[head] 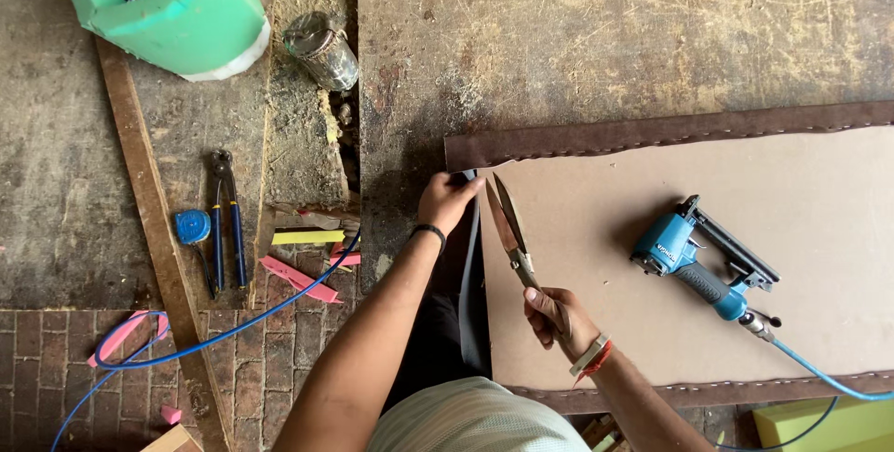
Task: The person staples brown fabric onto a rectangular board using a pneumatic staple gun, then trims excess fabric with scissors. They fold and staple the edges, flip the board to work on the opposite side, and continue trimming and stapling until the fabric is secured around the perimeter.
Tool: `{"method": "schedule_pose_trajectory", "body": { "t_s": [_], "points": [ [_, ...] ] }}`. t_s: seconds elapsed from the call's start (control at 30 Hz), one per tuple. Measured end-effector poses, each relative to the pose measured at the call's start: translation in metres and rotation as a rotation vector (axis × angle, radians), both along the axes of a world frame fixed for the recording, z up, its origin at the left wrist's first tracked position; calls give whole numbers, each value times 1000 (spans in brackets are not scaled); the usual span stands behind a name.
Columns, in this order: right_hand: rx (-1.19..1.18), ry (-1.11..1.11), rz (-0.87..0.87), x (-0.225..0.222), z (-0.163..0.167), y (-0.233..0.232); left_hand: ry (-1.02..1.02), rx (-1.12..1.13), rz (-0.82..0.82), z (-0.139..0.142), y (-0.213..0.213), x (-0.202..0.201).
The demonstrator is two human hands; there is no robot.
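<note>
My right hand (pixel 551 314) has its fingers closed around the handles of the long steel shears (pixel 509 226); the blades stand open and point away from me. They lie over the near-left corner of the flat brown board panel (pixel 652 303). My left hand (pixel 445 201) pinches the dark grey fabric strip (pixel 473 275) at the panel's left corner, fingers closed on its top end. A black band sits on that wrist.

Right of the shears, well apart, a blue pneumatic staple gun (pixel 703 261) lies on the panel, its blue air hose (pixel 819 376) trailing off to the right. Dark brown trim with a row of studs (pixel 670 131) runs along the panel's far edge.

To my left on the worn bench (pixel 56 191): pink foam offcuts (pixel 300 279), a yellow strip (pixel 307 238), blue-handled pincers (pixel 225 219), and a round blue tape measure (pixel 193 226) just beside them. A second blue hose (pixel 233 326) loops across the brick floor (pixel 270 368).

Farther off, a clear glass jar (pixel 322 50) lies tilted in a gap, contents unclear. At the far left, a curved green foam block (pixel 177 10) holds dark metal pieces in its hollow.
</note>
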State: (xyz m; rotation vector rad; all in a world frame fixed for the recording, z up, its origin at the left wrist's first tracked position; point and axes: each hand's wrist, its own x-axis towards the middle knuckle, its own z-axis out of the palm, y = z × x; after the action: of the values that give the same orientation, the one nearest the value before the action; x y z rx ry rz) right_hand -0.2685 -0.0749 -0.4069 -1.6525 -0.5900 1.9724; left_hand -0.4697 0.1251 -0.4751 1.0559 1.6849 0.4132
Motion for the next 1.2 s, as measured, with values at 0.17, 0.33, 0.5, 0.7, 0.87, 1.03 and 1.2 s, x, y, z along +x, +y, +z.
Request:
{"method": "schedule_pose_trajectory", "body": {
  "t_s": [0.17,0.33,0.5,0.7,0.87,1.03,1.2],
  "points": [
    [-35,54,-73,-12,-1,1,242,152,-85,-10,12,-15],
    [-58,60,-62,-13,2,9,353,356,73,-10,10,-44],
    [-23,143,-82,-25,3,23,604,1075,-460,8,15,-20],
    [-11,204,-165,-40,0,45,504,963,-614,7,42,-11],
    [-35,229,-177,-44,-8,60,480,1083,-642,-2,38,-16],
    [-57,148,-154,-48,-12,58,504,1057,-644,-2,37,-13],
    [-44,173,-168,-46,-8,53,512,1013,-666,0,37,-12]
  ]
}}
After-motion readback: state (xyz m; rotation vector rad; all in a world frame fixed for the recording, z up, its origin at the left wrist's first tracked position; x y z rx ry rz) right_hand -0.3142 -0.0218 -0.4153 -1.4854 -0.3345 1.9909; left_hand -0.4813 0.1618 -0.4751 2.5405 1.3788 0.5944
